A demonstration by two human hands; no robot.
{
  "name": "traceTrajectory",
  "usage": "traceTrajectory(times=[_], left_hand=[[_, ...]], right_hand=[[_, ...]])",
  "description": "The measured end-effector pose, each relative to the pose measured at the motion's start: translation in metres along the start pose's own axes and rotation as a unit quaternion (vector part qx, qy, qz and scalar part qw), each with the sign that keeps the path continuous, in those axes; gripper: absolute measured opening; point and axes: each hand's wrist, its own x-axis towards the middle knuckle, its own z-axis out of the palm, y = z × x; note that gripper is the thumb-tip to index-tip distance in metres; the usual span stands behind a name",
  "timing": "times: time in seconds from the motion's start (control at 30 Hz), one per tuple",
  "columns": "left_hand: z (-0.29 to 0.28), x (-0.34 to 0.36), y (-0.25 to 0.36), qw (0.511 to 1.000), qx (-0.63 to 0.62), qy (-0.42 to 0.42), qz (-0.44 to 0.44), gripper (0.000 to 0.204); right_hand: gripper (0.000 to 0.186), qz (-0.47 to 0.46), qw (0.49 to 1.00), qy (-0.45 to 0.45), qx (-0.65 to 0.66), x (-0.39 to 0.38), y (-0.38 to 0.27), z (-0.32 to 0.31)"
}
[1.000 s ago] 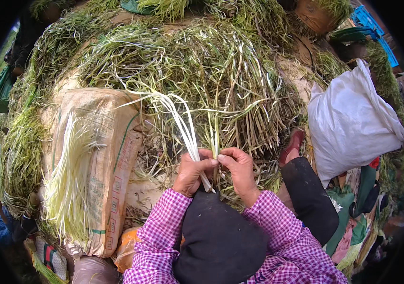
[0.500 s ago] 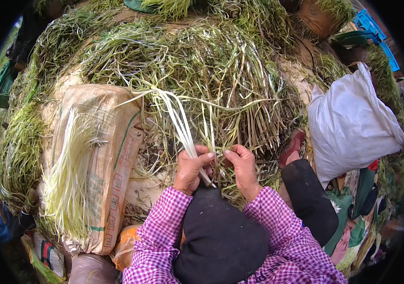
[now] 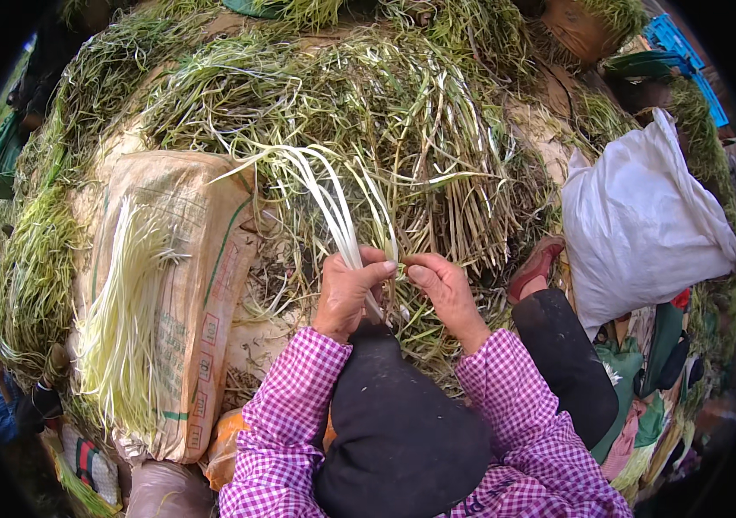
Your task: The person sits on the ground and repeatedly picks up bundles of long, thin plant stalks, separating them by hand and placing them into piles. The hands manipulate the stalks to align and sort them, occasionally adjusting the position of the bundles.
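Observation:
My left hand [image 3: 346, 292] is closed round a small bunch of long white chive stalks [image 3: 331, 211]. Their pale tips arch away to the far left, and the lower ends are mostly hidden behind the hand and my dark-clad knee. Close to its fingertips, my right hand [image 3: 447, 298] pinches a thin chive leaf [image 3: 400, 269]; the fingers partly cover it. Beyond both hands spreads a large heap of untrimmed green chives [image 3: 463, 186], with brownish stems and tangled leaves. To the left, cleaned pale yellow chives [image 3: 126, 328] lie in a long bundle on a tan woven sack [image 3: 221, 259].
A full white sack [image 3: 648, 224] stands at the right, beside my red shoe [image 3: 536, 269]. More green chives [image 3: 35, 276] are piled along the left. An orange plastic bag [image 3: 228, 449] lies near my left sleeve. At the far right is a blue crate [image 3: 674, 47].
My left hand has risen slightly with the stalks, and their lower ends show less. The right fingertips have come in to the left and up, now pinching close to the left thumb.

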Motion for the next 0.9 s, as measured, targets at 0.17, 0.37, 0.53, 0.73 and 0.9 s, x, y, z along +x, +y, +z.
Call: traceTrajectory(times=[0.17, 0.37, 0.53, 0.73, 0.9], left_hand=[[-0.003, 0.012, -0.007, 0.996, 0.049, 0.021, 0.068, 0.005], [-0.052, 0.037, -0.031, 0.98, 0.134, 0.132, 0.068, 0.004], [-0.085, 0.025, -0.03, 0.979, 0.133, 0.155, 0.017, 0.006], [-0.041, 0.016, -0.022, 1.0, 0.004, 0.003, 0.016, 0.008], [-0.024, 0.015, -0.016, 1.0, 0.012, -0.023, -0.007, 0.008]], right_hand=[[0.013, 0.002, 0.969, 0.132, 0.211, 0.018, -0.029, 0.026], [0.016, -0.05, 0.932, 0.209, 0.291, -0.006, -0.011, -0.037], [0.022, 0.077, 0.963, 0.235, 0.105, 0.003, -0.017, -0.068], [0.04, -0.129, 0.96, 0.006, -0.247, 0.003, -0.023, 0.008], [0.018, -0.049, 0.994, 0.02, -0.097, 0.019, -0.024, 0.026]])
